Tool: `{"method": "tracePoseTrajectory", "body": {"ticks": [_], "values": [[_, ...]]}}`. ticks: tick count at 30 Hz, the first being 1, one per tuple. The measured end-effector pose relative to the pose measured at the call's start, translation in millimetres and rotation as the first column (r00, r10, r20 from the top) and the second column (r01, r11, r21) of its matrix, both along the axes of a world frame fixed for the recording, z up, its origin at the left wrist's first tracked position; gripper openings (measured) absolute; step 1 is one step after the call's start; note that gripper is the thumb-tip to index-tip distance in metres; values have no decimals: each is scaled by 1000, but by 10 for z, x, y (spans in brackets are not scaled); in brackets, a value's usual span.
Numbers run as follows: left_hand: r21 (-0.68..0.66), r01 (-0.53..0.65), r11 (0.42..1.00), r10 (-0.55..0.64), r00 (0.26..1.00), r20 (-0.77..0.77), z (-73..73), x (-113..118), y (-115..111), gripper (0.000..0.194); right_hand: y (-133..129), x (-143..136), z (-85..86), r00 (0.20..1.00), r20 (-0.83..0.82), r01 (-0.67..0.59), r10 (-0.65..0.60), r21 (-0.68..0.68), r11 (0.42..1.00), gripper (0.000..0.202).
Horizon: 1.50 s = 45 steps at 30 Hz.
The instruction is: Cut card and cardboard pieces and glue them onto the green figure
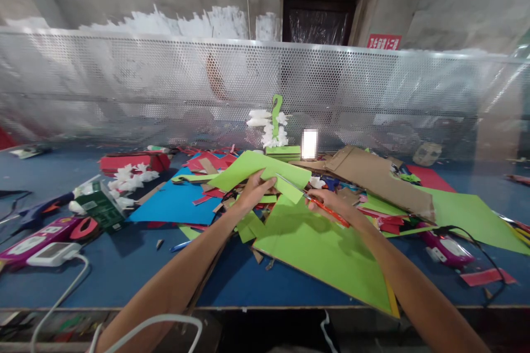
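My left hand (257, 190) grips a piece of bright green paper (244, 168), thumb on top and fingers under it. Orange-handled scissors (331, 212) are in my right hand (325, 203), their blades lying across the green paper beside my left thumb. Below both hands a large green sheet (318, 248) slants over a heap of paper scraps. Behind the paper stands a green cut-out shape (276, 113) with white frilly pieces (274, 135) around it, on a green block (283, 153).
A blue sheet (165, 198), a red box (134, 164) and a dark green box (99, 207) lie left. Brown cardboard (381, 182) and another green sheet (464, 212) lie right. A blue glue gun (45, 204) and purple power strips (41, 240) flank the work. A perforated metal screen (165, 77) closes the back.
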<state>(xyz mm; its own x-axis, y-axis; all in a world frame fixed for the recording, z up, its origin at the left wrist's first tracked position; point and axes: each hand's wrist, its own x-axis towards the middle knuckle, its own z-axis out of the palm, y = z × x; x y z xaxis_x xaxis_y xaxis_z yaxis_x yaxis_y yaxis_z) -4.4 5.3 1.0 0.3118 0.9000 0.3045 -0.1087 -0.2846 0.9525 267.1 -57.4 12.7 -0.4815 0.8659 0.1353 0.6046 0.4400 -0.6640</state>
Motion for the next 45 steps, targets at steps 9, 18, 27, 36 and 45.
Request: {"method": "tracePoseTrajectory", "body": {"ticks": [9, 18, 27, 36, 45], "values": [[-2, 10, 1000, -10, 1000, 2, 1, 1, -1, 47, -17, -21, 23, 997, 1, 75, -75, -55, 996, 49], [-84, 18, 996, -16, 999, 32, -13, 33, -9, 45, 32, 4, -54, 1000, -8, 16, -16, -4, 1000, 62], [-79, 53, 995, -50, 998, 44, -38, 45, 7, 43, -13, -51, -5, 997, 10, 77, -77, -34, 996, 57], [-53, 50, 997, -46, 996, 78, -44, 46, 3, 51, 10, -72, 21, 994, 38, 99, -98, -19, 995, 54], [-52, -12, 999, 19, 991, 131, -117, 36, 111, 60, 4, -55, -36, 997, 43, 59, -60, 23, 998, 57]]}}
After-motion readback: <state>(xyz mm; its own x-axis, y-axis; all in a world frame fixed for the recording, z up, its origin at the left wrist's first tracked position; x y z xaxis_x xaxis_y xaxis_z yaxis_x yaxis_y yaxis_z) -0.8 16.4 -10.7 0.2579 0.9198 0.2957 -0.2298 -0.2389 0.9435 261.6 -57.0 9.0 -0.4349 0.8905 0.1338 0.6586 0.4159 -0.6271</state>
